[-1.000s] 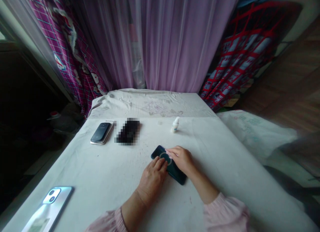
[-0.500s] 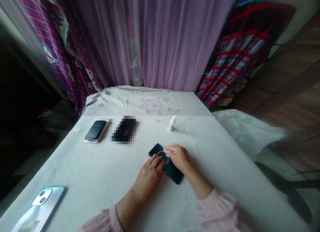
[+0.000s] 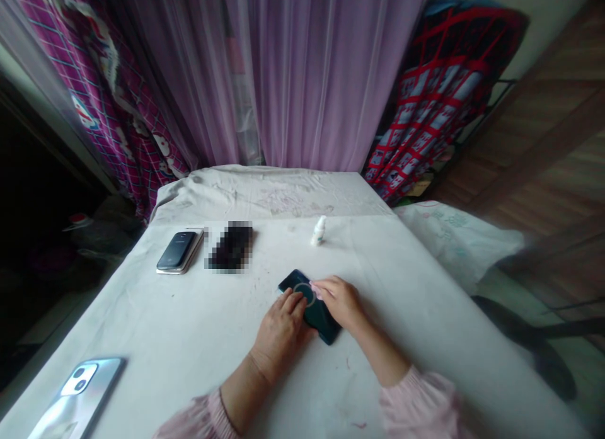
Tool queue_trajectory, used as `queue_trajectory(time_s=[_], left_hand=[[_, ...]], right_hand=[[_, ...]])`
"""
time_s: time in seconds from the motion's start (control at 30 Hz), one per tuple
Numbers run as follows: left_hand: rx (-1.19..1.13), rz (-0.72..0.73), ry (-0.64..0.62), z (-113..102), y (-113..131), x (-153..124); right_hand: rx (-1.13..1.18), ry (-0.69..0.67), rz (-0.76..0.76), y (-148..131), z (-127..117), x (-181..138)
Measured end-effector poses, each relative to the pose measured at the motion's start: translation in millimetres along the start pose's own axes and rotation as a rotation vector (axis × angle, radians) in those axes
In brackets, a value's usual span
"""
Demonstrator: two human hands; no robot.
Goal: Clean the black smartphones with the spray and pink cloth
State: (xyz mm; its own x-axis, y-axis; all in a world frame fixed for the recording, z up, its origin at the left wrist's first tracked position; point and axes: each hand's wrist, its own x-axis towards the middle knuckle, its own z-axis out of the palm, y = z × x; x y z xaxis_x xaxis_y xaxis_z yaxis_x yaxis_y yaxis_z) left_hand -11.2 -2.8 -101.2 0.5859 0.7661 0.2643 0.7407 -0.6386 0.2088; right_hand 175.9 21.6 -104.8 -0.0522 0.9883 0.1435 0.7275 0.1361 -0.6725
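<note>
A dark green phone (image 3: 324, 322) with a pale ring on its back lies on the white tablecloth. My left hand (image 3: 281, 322) holds it by its left side, fingers over the back and thumb low by the edge. Pinched in my right hand (image 3: 339, 300) is a small pink cloth (image 3: 316, 290), pressed against the phone's upper right side beside the ring. The fingers of that hand partly hide the cloth. Beyond the hands a small white spray bottle (image 3: 319, 231) stands upright.
Farther left, a dark phone (image 3: 176, 250) rests on a lighter one, beside a pixelated black object (image 3: 231, 247). A silvery-blue phone (image 3: 89, 401) lies at the near left. The tablecloth (image 3: 227, 338) reaches purple curtains (image 3: 321, 80) at the back. A white plastic bag (image 3: 458, 240) is beyond the right edge.
The view has shifted slightly. My left thumb now shows by the phone's lower edge, and the left fingers have moved a little off the ring. My right hand keeps the pink cloth on the phone.
</note>
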Motion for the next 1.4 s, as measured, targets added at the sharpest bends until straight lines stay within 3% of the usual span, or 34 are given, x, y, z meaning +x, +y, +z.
queue_trajectory(time_s=[0.2,0.43,0.53,0.63,0.7,0.77,0.83,0.93,1.1,1.3,1.4], left_hand=[[0.025,-0.051,0.056,7,17,1],[0.127,-0.111,-0.045,8,36,7],[0.085,0.042,-0.158,-6,15,14],[0.084,0.246,-0.286,-30,-27,23],[0.124,0.232,-0.266,-45,-53,28],[0.166,0.091,-0.143,-53,-68,28],[0.132,-0.014,-0.105,-49,-67,24],[0.026,-0.105,-0.074,-23,-42,14],[-0.031,-0.111,0.049,15,-11,3],[-0.139,0.081,-0.078,2,-27,2],[-0.126,0.094,-0.08,0,-28,0]], right_hand=[[0.311,0.05,0.104,19,-18,-72],[0.612,0.142,0.324,15,-27,-59],[0.747,0.162,0.443,20,-37,-50],[0.877,0.187,0.433,27,-46,-49],[0.949,0.188,0.416,31,-49,-51],[0.996,0.18,0.401,35,-50,-52],[1.02,0.18,0.383,37,-49,-52],[1.029,0.197,0.352,40,-48,-50],[0.967,0.217,0.329,39,-50,-49],[0.983,0.364,0.338,25,-50,-38],[0.713,0.415,0.332,19,-44,-30]])
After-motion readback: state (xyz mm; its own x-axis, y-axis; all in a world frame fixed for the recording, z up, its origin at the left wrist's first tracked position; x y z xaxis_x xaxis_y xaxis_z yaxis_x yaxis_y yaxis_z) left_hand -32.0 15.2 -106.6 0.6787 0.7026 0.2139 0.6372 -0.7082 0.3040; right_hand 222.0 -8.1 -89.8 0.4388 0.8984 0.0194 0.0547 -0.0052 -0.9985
